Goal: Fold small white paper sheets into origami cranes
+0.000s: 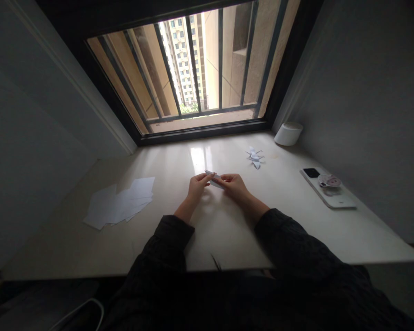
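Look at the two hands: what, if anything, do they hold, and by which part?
A small folded white paper: the left hand pinches its left end, the right hand its right end.

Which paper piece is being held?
The small folded piece, pinched between left hand and right hand; the flat sheets and the paper figure lie untouched.

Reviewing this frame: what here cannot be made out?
- Head view, small folded white paper piece: largely covered by the left hand and right hand; its shape is unclear.
- Head view, white folded paper figure beyond the hands: too small to identify.
- Head view, thin dark object at the pale table near edge: too dim to identify.
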Demonstrator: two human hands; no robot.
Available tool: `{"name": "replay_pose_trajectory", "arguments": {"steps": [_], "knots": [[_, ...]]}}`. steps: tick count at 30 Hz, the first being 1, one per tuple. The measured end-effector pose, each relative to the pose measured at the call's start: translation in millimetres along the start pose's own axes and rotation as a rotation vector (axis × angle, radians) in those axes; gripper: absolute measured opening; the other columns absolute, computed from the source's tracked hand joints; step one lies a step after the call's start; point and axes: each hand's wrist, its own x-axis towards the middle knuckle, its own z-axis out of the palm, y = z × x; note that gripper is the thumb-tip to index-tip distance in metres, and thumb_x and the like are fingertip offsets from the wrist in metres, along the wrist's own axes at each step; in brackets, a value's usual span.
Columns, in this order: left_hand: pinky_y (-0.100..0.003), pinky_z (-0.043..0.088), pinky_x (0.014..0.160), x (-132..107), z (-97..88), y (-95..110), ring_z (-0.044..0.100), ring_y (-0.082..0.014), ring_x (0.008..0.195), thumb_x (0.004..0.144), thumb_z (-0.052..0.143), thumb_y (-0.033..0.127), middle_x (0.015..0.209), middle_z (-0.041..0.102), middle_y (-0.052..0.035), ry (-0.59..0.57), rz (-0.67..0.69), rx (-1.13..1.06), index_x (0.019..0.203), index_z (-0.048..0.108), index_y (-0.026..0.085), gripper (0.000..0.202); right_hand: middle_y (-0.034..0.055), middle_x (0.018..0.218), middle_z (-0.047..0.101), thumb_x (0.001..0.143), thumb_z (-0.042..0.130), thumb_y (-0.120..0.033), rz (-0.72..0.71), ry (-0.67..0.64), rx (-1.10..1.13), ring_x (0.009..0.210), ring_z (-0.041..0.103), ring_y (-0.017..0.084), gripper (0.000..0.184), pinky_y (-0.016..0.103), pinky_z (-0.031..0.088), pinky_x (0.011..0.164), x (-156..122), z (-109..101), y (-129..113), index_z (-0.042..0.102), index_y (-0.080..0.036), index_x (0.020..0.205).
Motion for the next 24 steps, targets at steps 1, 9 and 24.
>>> {"name": "replay_pose_trajectory", "arguments": {"steps": [1,9,24], "knots": [[-0.027,0.044,0.069,1.0,-1.0,-0.2,0.061,-0.0183,0.081,0.064,0.074,0.045,0.088,0.071,-0.0080,0.006,-0.012,-0.019,0.083,0.075,0.017,0.033,-0.0015,0.052,0.056,0.061,0.072,-0.059,0.001,-0.002,0.007,0.048,0.044,0.009,0.045,0.023,0.027,0.047,0.2,-0.1,-0.1,0.070,-0.014,0.063],[-0.026,0.043,0.067,3.0,-6.0,2.1,0.061,-0.0197,0.086,0.068,0.070,0.048,0.091,0.071,-0.0093,0.075,-0.008,-0.032,0.086,0.075,0.018,0.035,-0.0007,0.051,0.057,0.061,0.072,-0.058,0.019,-0.015,0.003,0.046,0.044,0.010,0.043,0.024,0.027,0.044,-0.8,1.2,-1.5,0.072,-0.015,0.066],[-0.028,0.044,0.066,-3.7,-1.0,-4.5,0.061,-0.0183,0.075,0.081,0.055,0.048,0.079,0.072,-0.0071,0.300,0.294,0.182,0.078,0.075,0.017,0.037,-0.0042,0.043,0.045,0.060,0.072,-0.060,0.066,-0.056,0.006,0.040,0.034,0.007,0.045,0.023,0.021,0.041,-4.5,9.5,-0.5,0.065,-0.015,0.058]]}}
